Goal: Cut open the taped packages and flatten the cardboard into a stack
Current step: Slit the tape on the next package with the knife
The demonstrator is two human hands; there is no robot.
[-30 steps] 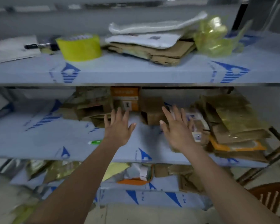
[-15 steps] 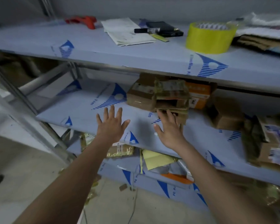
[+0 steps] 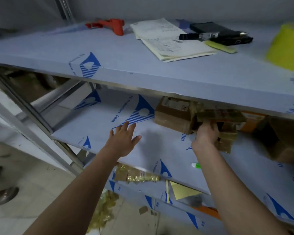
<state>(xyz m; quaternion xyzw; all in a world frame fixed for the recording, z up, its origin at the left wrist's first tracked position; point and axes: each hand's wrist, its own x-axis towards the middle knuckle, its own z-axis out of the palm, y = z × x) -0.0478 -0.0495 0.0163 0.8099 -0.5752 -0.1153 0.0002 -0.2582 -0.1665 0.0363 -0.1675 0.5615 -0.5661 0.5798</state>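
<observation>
Several brown taped cardboard packages sit on the middle shelf [image 3: 100, 126] under the top shelf's edge. My right hand [image 3: 205, 134] is closed around the left end of a small tape-wrapped package [image 3: 227, 134] in a short pile, just right of a larger brown box [image 3: 173, 117] with a label. My left hand [image 3: 124, 138] hovers flat and open over the bare shelf surface to the left, holding nothing. An orange box [image 3: 251, 122] shows behind the pile. More brown boxes [image 3: 287, 146] lie blurred at the right.
The top shelf [image 3: 143, 65] carries a red tool [image 3: 112, 26], papers [image 3: 170, 41], a black pen and case [image 3: 219, 33], and a yellow tape roll [image 3: 287, 48]. Crumpled yellowish tape scraps [image 3: 136, 175] lie on the lower shelf and floor. Someone's shoes [image 3: 2, 194] stand at left.
The view has swung left and closer. My right hand reached forward and closed on the small package in the pile. My left hand moved a little forward over the shelf, still open.
</observation>
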